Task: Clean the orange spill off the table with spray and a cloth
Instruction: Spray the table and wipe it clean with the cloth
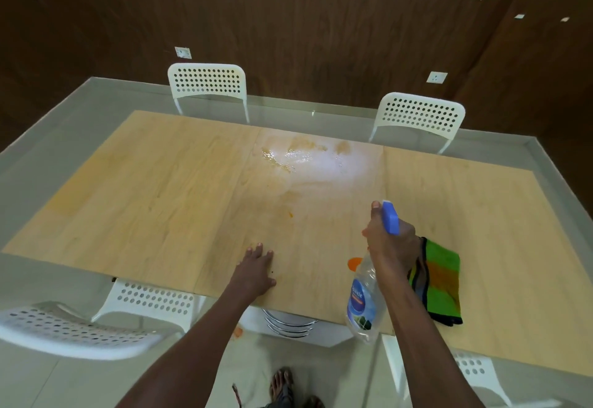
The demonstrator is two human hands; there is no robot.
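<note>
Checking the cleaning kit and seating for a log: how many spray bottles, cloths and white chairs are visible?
Spray bottle: 1
Cloth: 1
White chairs: 5
Total: 7

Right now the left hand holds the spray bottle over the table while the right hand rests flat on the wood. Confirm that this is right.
Not quite: the hands are swapped. The head view shows the right hand gripping the spray bottle over the table, while the left hand rests flat on the wood. The rest holds.
</note>
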